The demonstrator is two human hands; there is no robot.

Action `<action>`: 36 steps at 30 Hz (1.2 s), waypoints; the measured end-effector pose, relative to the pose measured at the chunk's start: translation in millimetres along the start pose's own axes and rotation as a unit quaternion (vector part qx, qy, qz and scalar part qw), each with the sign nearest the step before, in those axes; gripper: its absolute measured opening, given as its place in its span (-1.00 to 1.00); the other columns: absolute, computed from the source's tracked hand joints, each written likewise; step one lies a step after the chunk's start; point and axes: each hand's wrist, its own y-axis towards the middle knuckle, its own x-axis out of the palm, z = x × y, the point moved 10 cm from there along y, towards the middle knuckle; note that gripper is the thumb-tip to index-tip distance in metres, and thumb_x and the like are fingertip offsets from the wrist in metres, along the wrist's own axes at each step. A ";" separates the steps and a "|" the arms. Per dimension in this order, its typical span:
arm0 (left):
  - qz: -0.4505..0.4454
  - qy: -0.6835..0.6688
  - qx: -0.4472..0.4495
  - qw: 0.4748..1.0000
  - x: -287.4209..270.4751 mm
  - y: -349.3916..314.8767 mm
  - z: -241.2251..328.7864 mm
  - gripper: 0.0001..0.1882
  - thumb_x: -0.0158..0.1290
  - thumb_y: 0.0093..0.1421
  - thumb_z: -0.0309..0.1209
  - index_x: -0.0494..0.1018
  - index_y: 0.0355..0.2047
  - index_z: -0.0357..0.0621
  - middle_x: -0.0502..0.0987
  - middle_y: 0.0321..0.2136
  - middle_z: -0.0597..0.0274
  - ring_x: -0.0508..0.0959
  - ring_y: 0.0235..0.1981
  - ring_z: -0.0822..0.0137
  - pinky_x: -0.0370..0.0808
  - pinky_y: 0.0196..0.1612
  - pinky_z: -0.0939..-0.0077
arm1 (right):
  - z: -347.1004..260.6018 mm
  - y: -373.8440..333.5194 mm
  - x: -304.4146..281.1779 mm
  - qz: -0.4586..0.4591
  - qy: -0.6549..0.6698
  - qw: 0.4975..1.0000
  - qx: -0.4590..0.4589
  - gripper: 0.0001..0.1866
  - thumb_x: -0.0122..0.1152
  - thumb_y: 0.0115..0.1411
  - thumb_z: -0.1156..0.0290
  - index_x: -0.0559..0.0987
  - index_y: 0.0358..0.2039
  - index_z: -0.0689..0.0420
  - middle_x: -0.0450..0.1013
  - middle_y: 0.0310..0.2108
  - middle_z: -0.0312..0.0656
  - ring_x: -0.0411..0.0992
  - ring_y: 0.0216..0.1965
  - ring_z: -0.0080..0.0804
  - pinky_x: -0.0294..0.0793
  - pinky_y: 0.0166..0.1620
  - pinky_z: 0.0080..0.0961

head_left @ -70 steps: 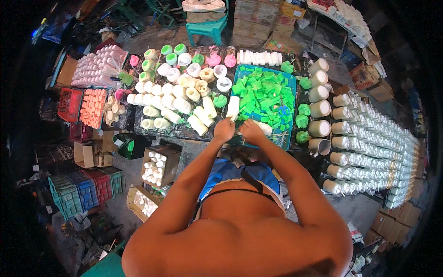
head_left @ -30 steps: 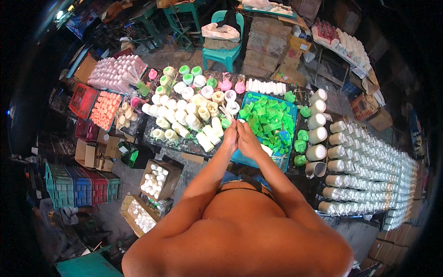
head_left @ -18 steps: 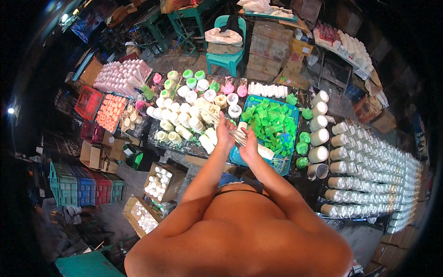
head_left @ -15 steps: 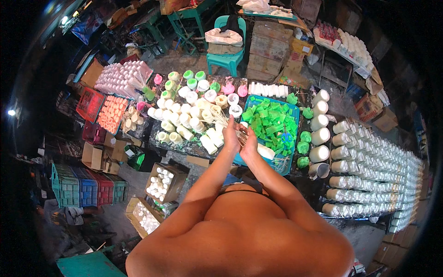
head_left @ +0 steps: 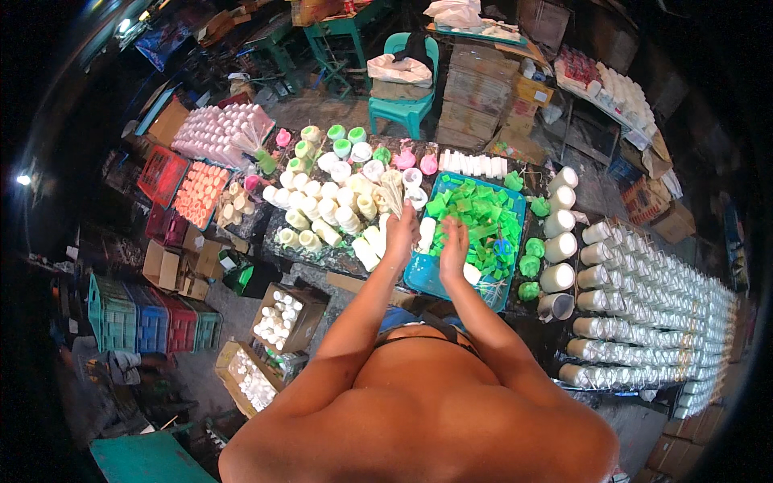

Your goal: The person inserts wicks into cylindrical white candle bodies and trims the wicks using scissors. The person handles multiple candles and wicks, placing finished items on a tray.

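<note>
My left hand (head_left: 401,235) is closed round a bundle of thin, pale candle wicks (head_left: 392,190), whose tops fan out beyond the fingers. To its right, my right hand (head_left: 454,244) hovers at the left side of a blue tray (head_left: 423,274), fingers apart and nothing seen in them. Bright green wax pieces (head_left: 475,211) fill much of the tray, with blue-handled scissors (head_left: 502,247) lying among them. Loose wicks (head_left: 489,290) lie at the tray's near end. Cream candles (head_left: 328,211) stand and lie crowded on the table left of my left hand.
Tall white candles (head_left: 557,246) line up right of the tray, beside green rounded pieces (head_left: 529,266). Rows of white cylinders (head_left: 644,302) cover the far right. Boxes of white pieces (head_left: 279,319) and stacked crates (head_left: 153,320) sit at the lower left. A teal chair (head_left: 403,109) stands behind the table.
My hands, together round the wicks before, have parted. The left keeps the bundle, now held more upright; the right has moved right over the tray and opened.
</note>
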 end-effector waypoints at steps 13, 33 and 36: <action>-0.042 -0.453 -0.075 0.887 9.2 18.9 -40.9 -0.61 -0.22 0.52 0.02 0.22 -0.23 -0.05 0.24 -0.35 0.29 0.26 -0.32 0.29 0.33 -0.13 0.28 | -135.8 -80.5 69.4 -0.184 -0.457 0.700 -0.516 -0.87 0.40 0.09 0.34 0.59 -0.42 0.03 0.48 -0.41 -0.30 0.42 -0.25 -0.28 0.26 -0.09 -0.29; -0.118 -0.241 -0.020 0.963 12.1 -1.5 -25.2 -0.57 -0.19 0.51 0.03 0.41 -0.25 -0.04 0.40 -0.44 0.38 0.43 -0.41 0.45 0.43 -0.32 0.51 | -157.3 -74.2 83.4 -0.148 -0.401 0.780 -0.458 -0.95 0.34 0.13 0.41 0.63 -0.44 0.06 0.52 -0.47 -0.25 0.46 -0.36 -0.21 0.30 -0.20 -0.26; -0.170 -0.193 -0.074 0.963 27.7 -18.0 -19.6 -0.53 -0.30 0.56 -0.04 0.44 -0.19 -0.15 0.46 -0.38 0.32 0.46 -0.35 0.41 0.43 -0.25 0.45 | -151.1 -39.3 69.8 -0.120 -0.384 0.836 -0.372 -0.85 0.35 0.19 0.33 0.66 -0.40 0.14 0.57 -0.42 -0.20 0.52 -0.31 -0.22 0.42 -0.16 -0.22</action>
